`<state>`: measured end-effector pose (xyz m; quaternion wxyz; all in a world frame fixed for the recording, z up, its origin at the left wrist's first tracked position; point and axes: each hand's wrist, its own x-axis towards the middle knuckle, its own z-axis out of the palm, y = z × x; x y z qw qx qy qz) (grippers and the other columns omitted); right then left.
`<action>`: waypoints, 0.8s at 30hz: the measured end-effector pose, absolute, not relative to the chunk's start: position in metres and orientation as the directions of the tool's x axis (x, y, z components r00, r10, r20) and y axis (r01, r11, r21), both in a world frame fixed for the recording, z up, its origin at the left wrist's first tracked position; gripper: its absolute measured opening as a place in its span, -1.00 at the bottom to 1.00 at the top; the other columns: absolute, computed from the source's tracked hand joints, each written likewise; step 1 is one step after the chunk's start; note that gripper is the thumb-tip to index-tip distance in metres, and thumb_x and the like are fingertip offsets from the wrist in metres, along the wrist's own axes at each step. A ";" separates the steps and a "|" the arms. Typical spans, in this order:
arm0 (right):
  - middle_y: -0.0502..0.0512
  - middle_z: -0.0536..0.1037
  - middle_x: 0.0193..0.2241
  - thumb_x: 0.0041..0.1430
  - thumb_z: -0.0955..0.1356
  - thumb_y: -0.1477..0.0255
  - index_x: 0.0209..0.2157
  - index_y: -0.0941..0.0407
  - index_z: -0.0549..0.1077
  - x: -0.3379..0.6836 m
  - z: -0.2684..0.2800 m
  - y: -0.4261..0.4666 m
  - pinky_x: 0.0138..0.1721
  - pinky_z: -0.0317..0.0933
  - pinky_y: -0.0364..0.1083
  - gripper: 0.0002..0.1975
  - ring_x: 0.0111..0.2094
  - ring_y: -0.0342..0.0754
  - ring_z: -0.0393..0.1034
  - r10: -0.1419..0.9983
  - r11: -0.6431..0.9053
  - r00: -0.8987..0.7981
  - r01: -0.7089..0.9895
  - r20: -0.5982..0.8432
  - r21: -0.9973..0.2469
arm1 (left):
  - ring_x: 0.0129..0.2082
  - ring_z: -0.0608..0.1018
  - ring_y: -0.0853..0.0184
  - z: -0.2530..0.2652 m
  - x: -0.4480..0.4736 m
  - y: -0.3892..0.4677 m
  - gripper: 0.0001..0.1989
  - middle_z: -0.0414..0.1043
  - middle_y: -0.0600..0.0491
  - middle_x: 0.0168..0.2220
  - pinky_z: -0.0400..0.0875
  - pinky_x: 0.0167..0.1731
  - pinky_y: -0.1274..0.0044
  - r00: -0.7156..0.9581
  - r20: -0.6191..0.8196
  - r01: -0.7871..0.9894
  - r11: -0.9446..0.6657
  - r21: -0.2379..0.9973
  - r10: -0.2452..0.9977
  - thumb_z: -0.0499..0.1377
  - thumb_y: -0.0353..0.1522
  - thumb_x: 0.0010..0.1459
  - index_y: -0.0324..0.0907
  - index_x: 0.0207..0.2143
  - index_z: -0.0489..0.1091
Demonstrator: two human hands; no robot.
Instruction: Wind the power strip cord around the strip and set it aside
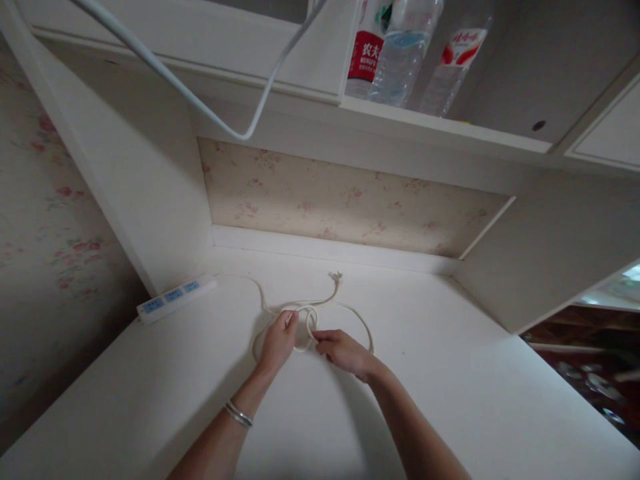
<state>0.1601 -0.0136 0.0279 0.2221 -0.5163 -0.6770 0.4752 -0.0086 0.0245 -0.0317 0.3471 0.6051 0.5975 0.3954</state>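
Note:
A white power cord [361,316] lies in loose loops on the white desktop, and part of it is raised between my two hands. My left hand [278,341] is closed around the cord at the left of a small loop. Pinched in the fingers of my right hand [345,352] is the right side of that loop. The cord's plug [335,276] rests beyond my hands, with its prongs showing. From the left, the cord runs to a white power strip [176,301] with blue socket faces. The cord inside my fists is hidden.
The white desktop [450,400] is walled by side panels and a low back ledge [330,248]. Overhead, a shelf [450,133] holds several plastic bottles [405,57]. A pale bent tube or cable [200,103] hangs at the upper left. Floral wallpaper [65,253] covers the left wall.

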 end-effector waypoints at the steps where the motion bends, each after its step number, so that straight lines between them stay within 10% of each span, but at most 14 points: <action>1: -0.07 0.37 -0.58 0.16 0.25 0.32 -0.30 0.15 0.52 0.165 0.034 -0.018 -0.53 -0.05 -0.21 -0.74 -0.56 -0.19 0.11 0.909 -0.017 -0.362 0.464 -0.207 -0.886 | -0.61 0.39 0.38 -0.032 -0.009 0.025 -0.60 0.29 0.17 -0.64 0.13 -0.54 0.59 -0.023 0.067 0.459 -0.049 0.887 0.998 -0.11 -0.07 0.25 -0.12 -0.31 0.37; 10: -0.13 0.06 -0.69 0.12 0.35 0.12 -0.47 0.20 0.48 0.218 0.095 -0.051 -0.56 -0.22 -0.17 -0.61 -0.59 -0.24 -0.13 0.891 0.024 -0.431 0.354 -0.140 -0.935 | -0.55 0.44 0.41 -0.035 -0.014 0.028 -0.65 0.39 0.14 -0.56 0.17 -0.52 0.62 -0.089 0.058 0.520 -0.004 0.854 0.994 -0.11 -0.12 0.27 -0.11 -0.27 0.36; 24: -0.17 -0.13 -0.63 0.19 0.31 0.18 -0.42 0.08 0.36 0.301 0.139 -0.035 -0.69 -0.15 -0.22 -0.74 -0.66 -0.23 -0.31 0.977 0.214 0.078 -0.359 0.199 -0.909 | -0.80 0.33 0.42 -0.025 -0.018 0.024 -0.57 0.35 0.21 -0.67 0.10 -0.73 0.61 -0.087 -0.138 0.473 0.163 0.866 0.987 -0.23 -0.04 0.27 -0.08 -0.16 0.26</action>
